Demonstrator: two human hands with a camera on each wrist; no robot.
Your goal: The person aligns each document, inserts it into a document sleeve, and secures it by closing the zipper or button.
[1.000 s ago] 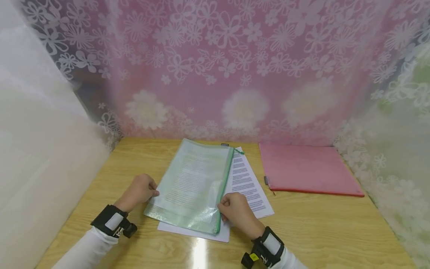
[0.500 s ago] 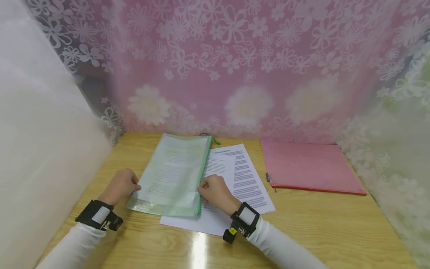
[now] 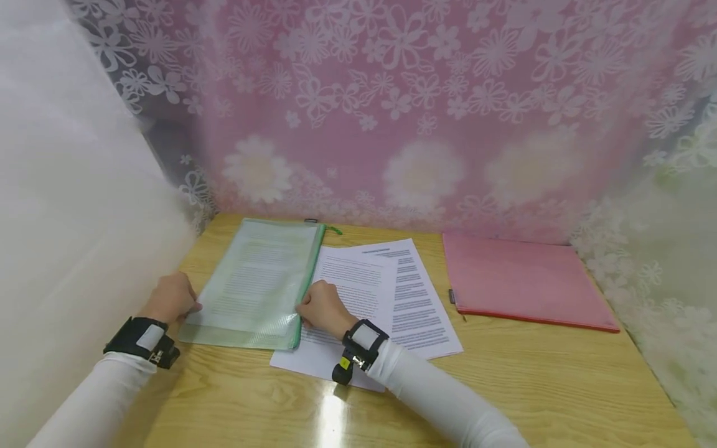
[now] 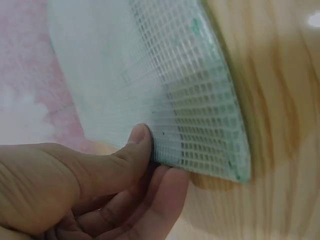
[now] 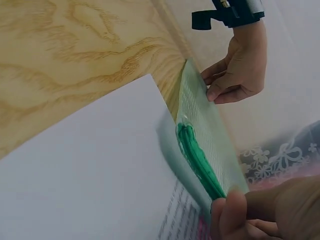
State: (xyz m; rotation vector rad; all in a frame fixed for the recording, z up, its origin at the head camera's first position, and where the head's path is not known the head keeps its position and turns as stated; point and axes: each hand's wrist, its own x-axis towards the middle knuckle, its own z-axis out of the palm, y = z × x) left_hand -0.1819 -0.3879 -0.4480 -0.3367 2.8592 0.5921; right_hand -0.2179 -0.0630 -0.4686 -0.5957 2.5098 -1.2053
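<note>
A clear green zipper pouch (image 3: pixel 252 280) with a printed sheet inside lies toward the left of the table. My left hand (image 3: pixel 170 297) pinches its left edge near the front corner; the left wrist view shows the thumb on top of the grid-textured plastic (image 4: pixel 200 115) and fingers beneath. On the opposite side my right hand (image 3: pixel 325 308) pinches the edge with the green zipper (image 5: pixel 197 157). Its forearm crosses over the loose printed sheets (image 3: pixel 358 274), which overlap each other in the middle. In the right wrist view the pouch edge stands raised beside a white sheet (image 5: pixel 100 160).
A red zipper pouch (image 3: pixel 532 280) lies flat at the right of the wooden table (image 3: pixel 532 379). Behind hangs a pink flowered curtain (image 3: pixel 347 162), and a pale sheet of covering (image 3: pixel 84 186) rises close to my left hand.
Both hands have carried the green zipper pouch leftward and slightly back, off the loose sheets. More of the printed papers shows now. The red pouch stays in place.
</note>
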